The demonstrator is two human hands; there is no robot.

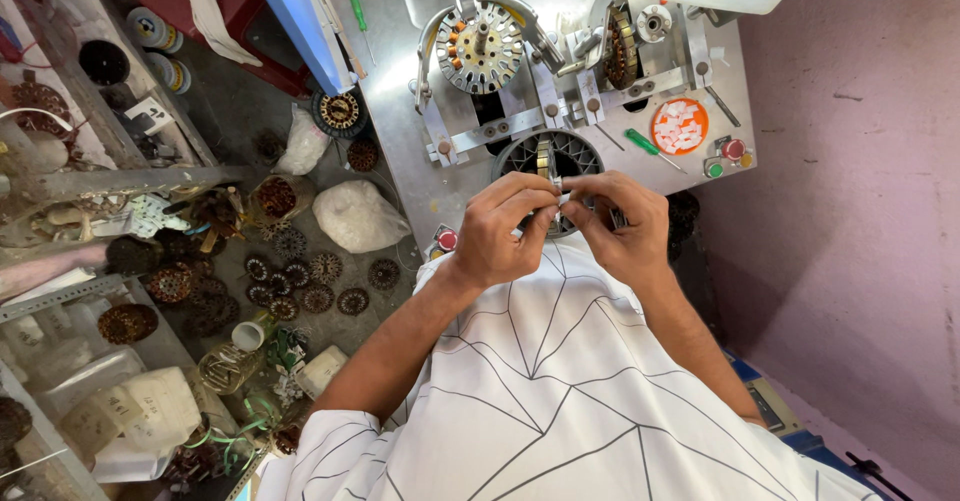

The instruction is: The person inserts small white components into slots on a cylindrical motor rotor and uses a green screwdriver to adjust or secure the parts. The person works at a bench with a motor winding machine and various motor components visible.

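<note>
In the head view, the left hand (pixel 505 231) and the right hand (pixel 622 223) met just above the person's lap, at the near edge of a metal workbench (pixel 400 151), fingertips drawn together and pinching a small pale strip (pixel 565 197) between them; it looked like a slip of insulating paper, though it was too small to tell for sure. Both hands were closed in a fine pinch rather than a fist, likely because so thin and limp a piece needs two-sided support to be folded or fed. They were held directly over a dark ribbed stator core (pixel 548 161), a round slotted ring seated in a cut-out of the bench, which kept the strip close to the slots. Behind it stood a wound stator (pixel 480 49) with copper-coloured coils on a shiny spoked fixture, clamped upright by curved steel arms. To the right, an orange round lid (pixel 680 126) held a heap of white paper bits, set within easy reach of the right hand, and a green-handled screwdriver (pixel 642 142) lay just beside it. Left of the bench, on a dark grimy floor, many small brown wound cores (pixel 300 281) lay scattered, with a soft white plastic bag (pixel 358 216) among them. The person's white garment (pixel 560 391) carried thin black lines.
</note>
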